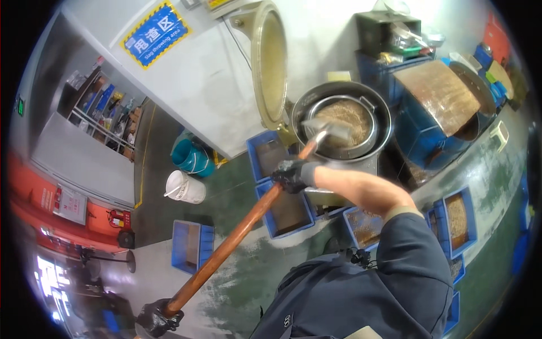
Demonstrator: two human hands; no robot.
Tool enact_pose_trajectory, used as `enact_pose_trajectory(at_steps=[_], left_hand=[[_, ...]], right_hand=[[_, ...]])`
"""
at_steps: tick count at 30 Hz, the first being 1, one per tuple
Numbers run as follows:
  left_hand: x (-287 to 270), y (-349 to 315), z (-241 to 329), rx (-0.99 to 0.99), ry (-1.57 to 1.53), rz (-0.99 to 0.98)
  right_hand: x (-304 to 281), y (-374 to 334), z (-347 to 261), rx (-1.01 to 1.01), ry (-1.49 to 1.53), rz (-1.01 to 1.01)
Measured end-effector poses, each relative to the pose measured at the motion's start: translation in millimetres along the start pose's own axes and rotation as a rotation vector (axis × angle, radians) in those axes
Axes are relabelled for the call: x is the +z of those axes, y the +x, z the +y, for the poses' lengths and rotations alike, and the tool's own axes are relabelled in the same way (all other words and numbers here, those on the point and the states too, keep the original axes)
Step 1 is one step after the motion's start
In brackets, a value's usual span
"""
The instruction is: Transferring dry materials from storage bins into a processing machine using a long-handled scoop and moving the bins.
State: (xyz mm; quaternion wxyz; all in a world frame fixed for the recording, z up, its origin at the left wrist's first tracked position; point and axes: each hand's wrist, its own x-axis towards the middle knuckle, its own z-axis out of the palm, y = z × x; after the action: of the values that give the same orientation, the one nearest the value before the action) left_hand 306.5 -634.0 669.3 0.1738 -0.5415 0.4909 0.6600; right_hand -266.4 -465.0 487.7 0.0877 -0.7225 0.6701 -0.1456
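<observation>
Head view, sole view.

Shovel (231,243), one: long wooden handle, metal blade (337,131); it slanted from lower left up to the tub, with the blade over the bowl's brown grainy material (351,112). The blade was blurred; whether it touched or carried any could not be told.

Left hand (160,318), black glove: fingers clamped round the handle's lower end. Right hand (293,176), black glove: fingers clamped round the handle nearer the blade, palm side hidden. The wide spacing probably gave leverage, the forward grip steering and bearing the weight.

Bowl (339,153), metal, round: sat inside a larger dark tub (300,109), likely so that the wall around it would catch spills.

Lid (271,65), round, cream: stood upright beside the tub, leaving its mouth open to the blade from above.

Blue crate (253,158): on the floor just left of the tub, perhaps for easy reach. White bucket (189,190) and teal bucket (195,159): side by side farther left, out of the handle's path.
</observation>
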Motion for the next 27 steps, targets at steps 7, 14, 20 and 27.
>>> enact_pose_trajectory(at_steps=[7, 14, 20, 27], left_hand=[[126.8, 57.8, 14.0, 0.250, 0.645, 0.323], [81.1, 8.8, 5.0, 0.319, 0.944, 0.568], [56.9, 53.5, 11.0, 0.269, 0.622, 0.283], [80.3, 104.1, 45.6, 0.770, 1.257, 0.230]], right_hand=[[106.2, -8.8, 104.2, -0.050, -0.198, 0.088], [26.5, -29.8, -3.8, 0.138, -0.282, 0.522], [-18.3, -119.7, -66.9, 0.296, -0.370, 0.720], [41.6, -189.7, -129.4, 0.633, -0.325, 0.464]])
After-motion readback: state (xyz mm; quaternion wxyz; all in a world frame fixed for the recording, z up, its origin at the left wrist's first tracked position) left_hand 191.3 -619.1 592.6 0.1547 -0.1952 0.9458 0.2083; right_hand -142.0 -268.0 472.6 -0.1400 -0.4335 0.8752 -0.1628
